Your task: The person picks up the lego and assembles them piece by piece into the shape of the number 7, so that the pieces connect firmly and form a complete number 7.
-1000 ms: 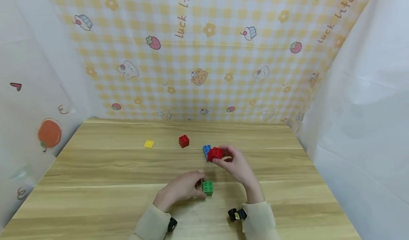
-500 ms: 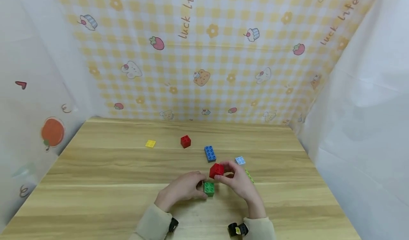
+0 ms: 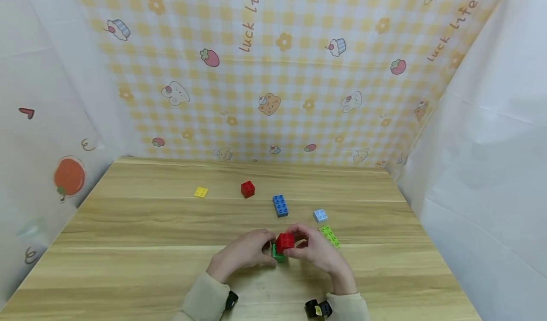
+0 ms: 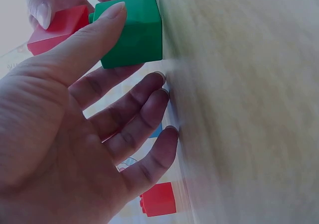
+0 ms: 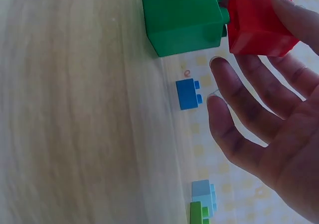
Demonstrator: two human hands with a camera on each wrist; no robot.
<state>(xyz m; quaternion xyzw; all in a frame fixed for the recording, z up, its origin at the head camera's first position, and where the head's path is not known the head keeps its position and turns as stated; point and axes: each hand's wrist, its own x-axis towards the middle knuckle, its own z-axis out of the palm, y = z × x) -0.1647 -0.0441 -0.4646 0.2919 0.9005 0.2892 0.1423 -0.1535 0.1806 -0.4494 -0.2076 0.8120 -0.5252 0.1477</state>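
Note:
A green building block [image 3: 278,255] stands on the wooden table, studs up. My left hand [image 3: 244,253] pinches it between thumb and fingers, as the left wrist view also shows with the thumb across the green block [image 4: 137,35]. Just over its studs, my right hand [image 3: 318,250] grips a red building block [image 3: 285,242] from the right side. In the right wrist view the red block [image 5: 259,22] is tilted against the green one's studs; a narrow gap shows between them, and I cannot tell whether they touch.
Further back on the table [image 3: 149,226] lie a yellow flat block [image 3: 201,192], a second red block [image 3: 248,189] and a blue block [image 3: 280,205]. A light blue block [image 3: 320,215] and a lime green block [image 3: 329,237] lie beyond my right hand. A checked cloth [image 3: 256,74] hangs behind.
My right hand has brought the red block toward me, from over the blue block down onto the top of the green block. The left hand has kept its hold on the green block.

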